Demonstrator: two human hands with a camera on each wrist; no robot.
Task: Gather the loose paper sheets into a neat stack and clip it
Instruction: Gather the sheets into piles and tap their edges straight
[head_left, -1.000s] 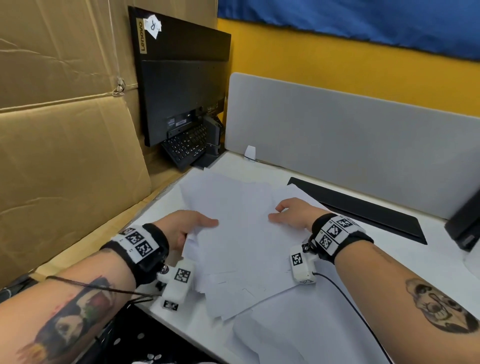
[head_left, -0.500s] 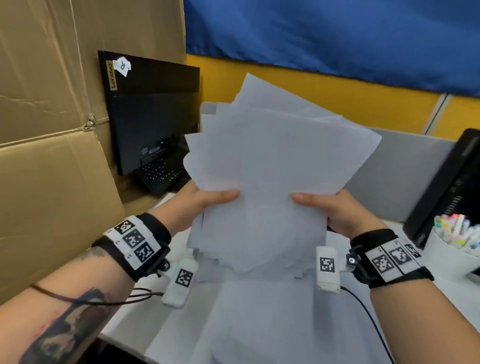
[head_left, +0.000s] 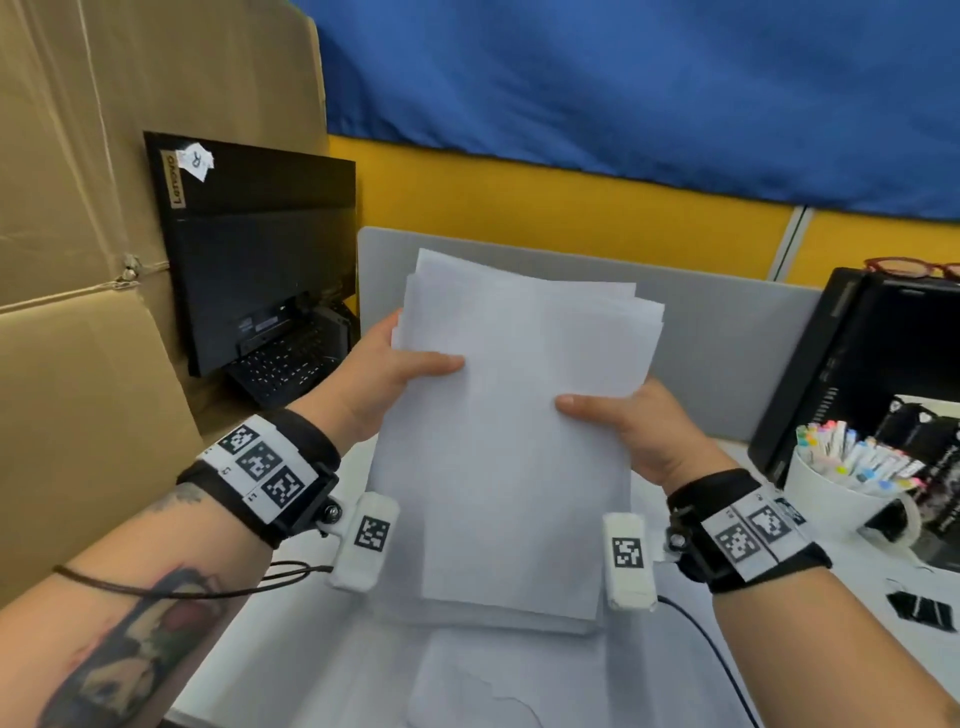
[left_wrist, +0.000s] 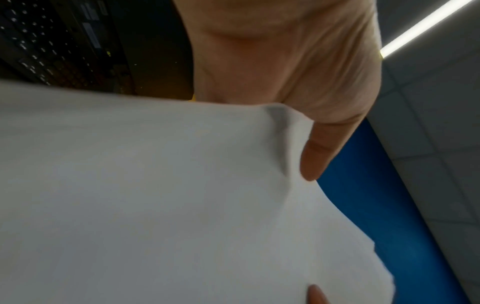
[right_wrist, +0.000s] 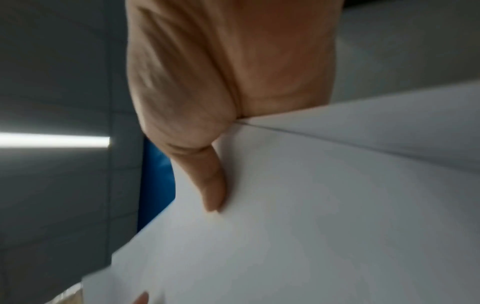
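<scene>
The sheaf of white paper sheets (head_left: 511, 431) is held upright between both hands above the white worktop (head_left: 291, 649), its lower edge down near or on the surface; contact cannot be told. A second ago the sheets were lying spread on the worktop; half a second ago they were lifted as a loose fan with corners splayed. Now the sides are drawn nearly flush, and only the top edges remain stepped, so the gathering is judged largely done and the squaring under way.

The left hand (head_left: 382, 384) is closed on the sheaf's left edge, thumb across the front and the other fingers hidden behind. The right hand (head_left: 636, 434) grips the right edge the same way, its thumb pressed flat on the paper in the right wrist view.

A black binder clip (head_left: 920, 613) lies on the worktop to the right, well apart from the sheaf and untouched. Clipping is therefore judged still outstanding, after further tapping of the edges.
</scene>
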